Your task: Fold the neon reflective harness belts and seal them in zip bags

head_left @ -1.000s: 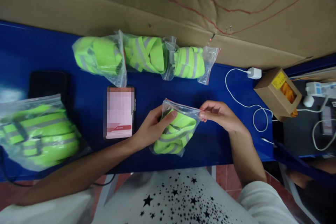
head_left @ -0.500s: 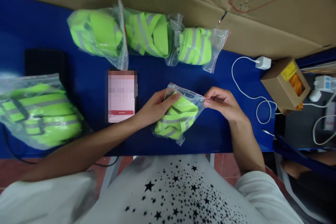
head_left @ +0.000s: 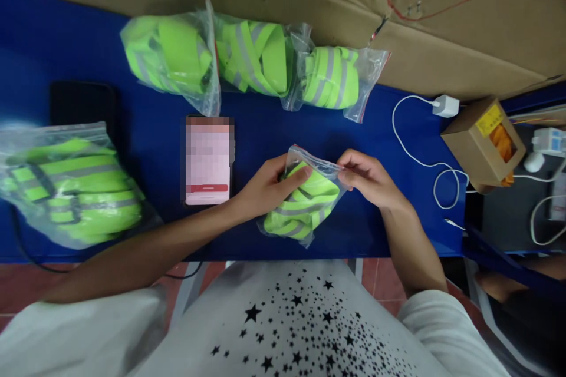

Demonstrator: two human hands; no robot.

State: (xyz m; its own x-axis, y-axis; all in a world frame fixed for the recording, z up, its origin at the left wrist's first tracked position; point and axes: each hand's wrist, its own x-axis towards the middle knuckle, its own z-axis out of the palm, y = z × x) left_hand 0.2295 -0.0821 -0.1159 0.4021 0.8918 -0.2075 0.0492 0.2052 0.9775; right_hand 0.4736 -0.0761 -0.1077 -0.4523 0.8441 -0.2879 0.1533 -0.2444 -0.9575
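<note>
A clear zip bag with a folded neon-yellow strap with grey reflective stripes inside is held between both hands above the blue table. My left hand grips its left side, thumb lying over the front and the other fingers hidden behind. At the bag's upper right corner, my right hand pinches the zip edge between thumb and fingers. The bag's top edge, with a red line, runs slanting between the two hands.
Similar filled bags lie along the back: left, middle and right. A larger filled bag lies at left. A phone, white charger with cable, and cardboard box are on the blue table.
My right hand has moved slightly left along the bag's top edge, its fingers more curled. My left hand and the bag have shifted a little right in view.
</note>
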